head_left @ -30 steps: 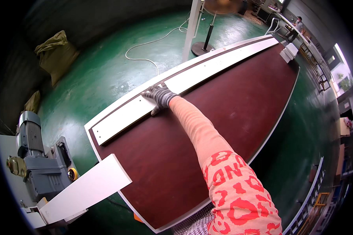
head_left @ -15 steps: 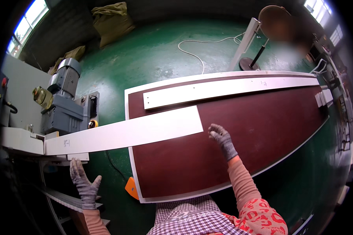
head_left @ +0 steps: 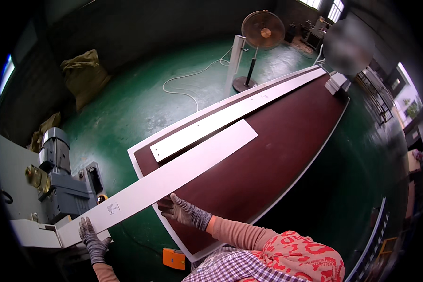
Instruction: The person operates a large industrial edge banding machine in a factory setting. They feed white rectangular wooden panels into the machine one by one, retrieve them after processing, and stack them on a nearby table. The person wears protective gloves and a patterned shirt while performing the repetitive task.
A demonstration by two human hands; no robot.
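Observation:
A long white board (head_left: 188, 164) reaches from the white machine housing (head_left: 35, 233) at the left across a gap onto the dark red tabletop (head_left: 249, 174). My left hand (head_left: 93, 240), in a grey knit glove, lies with its fingers stretched flat on the board's near edge, close to the housing. My right hand (head_left: 185, 212), gloved the same, is over the table's left end, just beneath the board's near edge. Its fingers are spread and hold nothing; whether they touch the edge I cannot tell. A second white board (head_left: 235, 115) with small holes lies along the table's far side.
A grey motor (head_left: 56, 152) with gearbox stands beside the housing. An orange box (head_left: 174, 258) is on the floor by the table's near left corner. White pieces (head_left: 337, 83) are stacked at the far end. Beyond the table stands a fan (head_left: 263, 30), with a cable (head_left: 174, 91) on the floor.
The view has turned to the right. The board has slid farther out of the housing over the table. My left hand came onto it; my right hand swung left to its near edge.

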